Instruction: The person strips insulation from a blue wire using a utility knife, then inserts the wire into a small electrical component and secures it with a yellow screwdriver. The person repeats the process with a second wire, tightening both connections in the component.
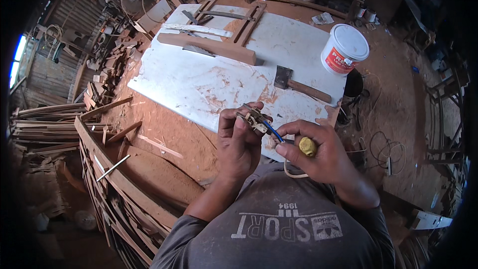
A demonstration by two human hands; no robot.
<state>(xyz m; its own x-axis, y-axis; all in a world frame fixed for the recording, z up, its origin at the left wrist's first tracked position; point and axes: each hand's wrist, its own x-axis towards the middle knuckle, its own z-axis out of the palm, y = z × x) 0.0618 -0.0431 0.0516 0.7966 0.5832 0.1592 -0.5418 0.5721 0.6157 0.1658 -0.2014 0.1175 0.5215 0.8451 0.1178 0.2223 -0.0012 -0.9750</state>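
My left hand (239, 142) grips a small electrical fitting (257, 120) with pale plastic and metal parts, held up in front of my chest. A blue wire (273, 132) runs from the fitting to my right hand (323, 152), pinched between its thumb and forefinger. That same hand also keeps a tool with a rounded yellow handle (307, 146) in its curled fingers, resembling a screwdriver; the rest of the tool is hidden. Below the right fingers, a pale cable (295, 173) curves toward my shirt.
A white worktable (199, 84) carries a hatchet (301, 84), a long wooden plank (209, 49), a handsaw blade (198, 51) and a lidded white bucket (345, 47). Curved timber strips (124, 194) stand at the left. Cords (391, 154) lie on the floor at right.
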